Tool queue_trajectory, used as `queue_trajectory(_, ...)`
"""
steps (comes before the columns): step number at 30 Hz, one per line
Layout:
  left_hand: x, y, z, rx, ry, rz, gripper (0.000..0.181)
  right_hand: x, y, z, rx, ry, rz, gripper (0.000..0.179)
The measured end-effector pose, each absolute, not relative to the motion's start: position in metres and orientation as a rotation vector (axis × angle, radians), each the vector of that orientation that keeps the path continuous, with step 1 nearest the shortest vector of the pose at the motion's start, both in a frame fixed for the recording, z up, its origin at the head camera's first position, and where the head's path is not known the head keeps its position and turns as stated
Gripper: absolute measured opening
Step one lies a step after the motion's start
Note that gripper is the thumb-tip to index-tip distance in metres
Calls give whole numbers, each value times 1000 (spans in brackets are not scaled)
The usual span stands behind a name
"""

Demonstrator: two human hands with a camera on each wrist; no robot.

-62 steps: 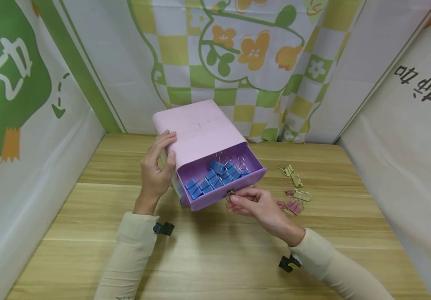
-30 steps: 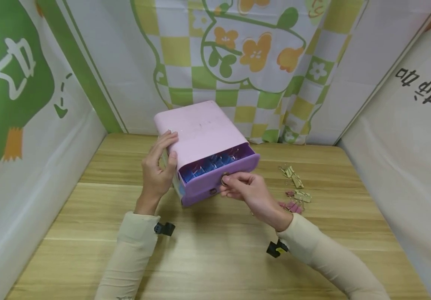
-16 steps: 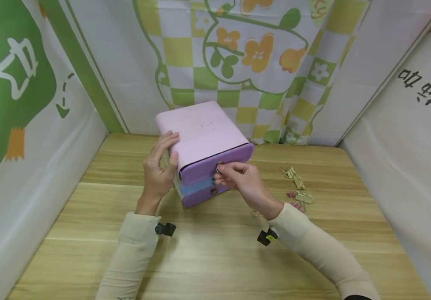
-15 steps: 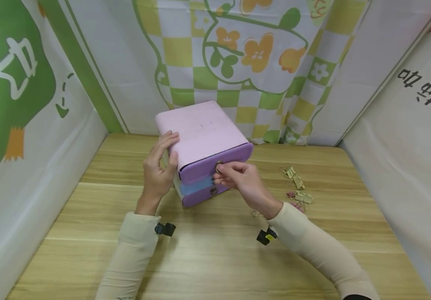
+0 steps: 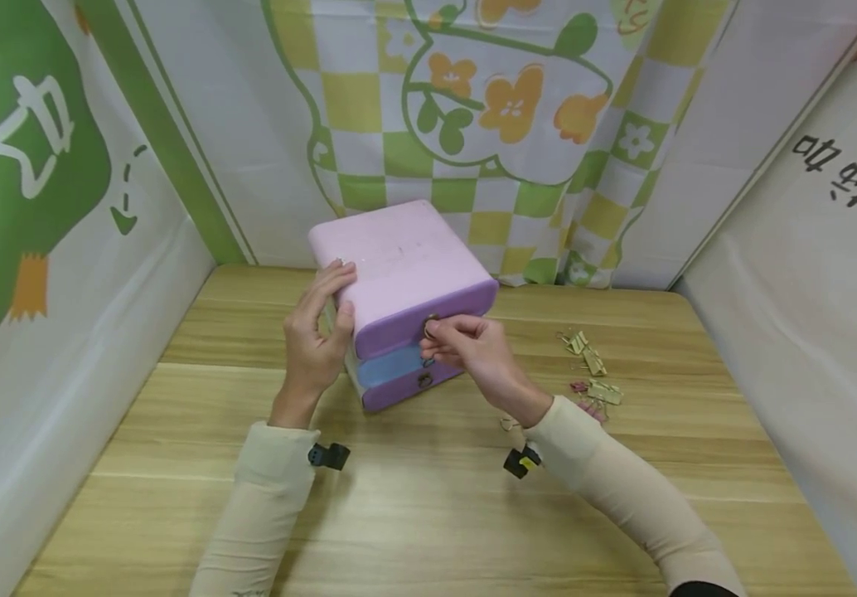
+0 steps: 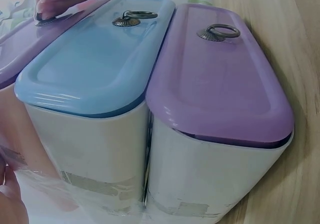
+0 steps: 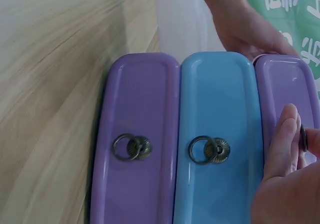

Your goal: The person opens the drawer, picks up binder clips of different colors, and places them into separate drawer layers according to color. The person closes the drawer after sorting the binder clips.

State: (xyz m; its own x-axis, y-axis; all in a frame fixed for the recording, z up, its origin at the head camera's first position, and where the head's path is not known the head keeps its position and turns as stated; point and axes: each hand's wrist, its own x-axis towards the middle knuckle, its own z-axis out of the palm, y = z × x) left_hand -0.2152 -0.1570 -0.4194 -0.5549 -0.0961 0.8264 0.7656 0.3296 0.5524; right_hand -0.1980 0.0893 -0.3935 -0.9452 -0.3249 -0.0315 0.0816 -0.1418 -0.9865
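Observation:
A small three-drawer box with a pink top (image 5: 402,257) stands tilted away from square on the table. Its purple top drawer (image 5: 386,329) sits flush with the casing. My right hand (image 5: 481,361) pinches that drawer's ring pull (image 7: 303,138) between thumb and fingers. Against the left side of the box rests my left hand (image 5: 315,336), fingers over the upper edge and thumb near the front corner. The blue middle drawer (image 6: 97,58) and the purple bottom drawer (image 6: 220,83) are closed, their rings hanging free. What the drawers contain is hidden.
To the right lie yellow binder clips (image 5: 593,362) and pink binder clips (image 5: 593,410) on the wooden table (image 5: 413,506). A clip's wire loop (image 5: 507,424) shows beside the right wrist. A checkered curtain (image 5: 466,178) hangs just behind the box.
The top drawer, earlier pulled out with blue binder clips visible inside, has slid back into the box. My right hand moved inward with its ring; my left hand stayed at the side.

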Motion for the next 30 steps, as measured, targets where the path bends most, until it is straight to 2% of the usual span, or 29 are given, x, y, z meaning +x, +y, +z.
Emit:
queue_trajectory(15, -210, -162, -412, -629, -1826, -1252, 39, -197, 120, -413, -384, 2150, -1868, 29)
queue_trajectory(30, -204, -157, -420, -723, -1873, -1202, 62, -201, 108, -447, -311, 2399, -1698, 28)
